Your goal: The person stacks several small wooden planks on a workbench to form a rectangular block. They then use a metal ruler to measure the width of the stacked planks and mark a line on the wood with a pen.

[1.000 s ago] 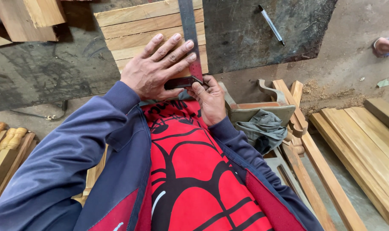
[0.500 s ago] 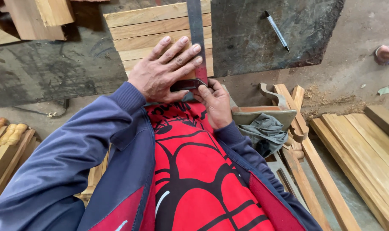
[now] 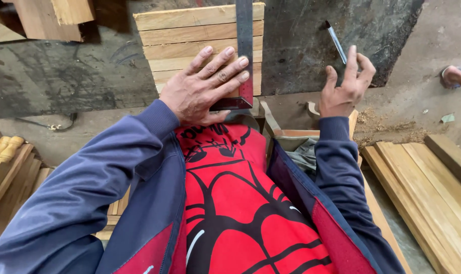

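Pressing flat, fingers spread, left hand (image 3: 202, 86) pins metal square (image 3: 244, 56) on planks (image 3: 190, 40), centre frame; right hand (image 3: 346, 86), open, touches pen (image 3: 336, 41).

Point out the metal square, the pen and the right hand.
metal square (image 3: 244, 35), head view, on its steel blade.
pen (image 3: 336, 41), head view, mid-barrel.
right hand (image 3: 343, 91), head view, back of the hand.

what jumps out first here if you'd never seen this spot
The left hand presses a metal square flat on stacked wooden boards at top centre. The right hand reaches to a pen on the dark slab. More planks lie at right.
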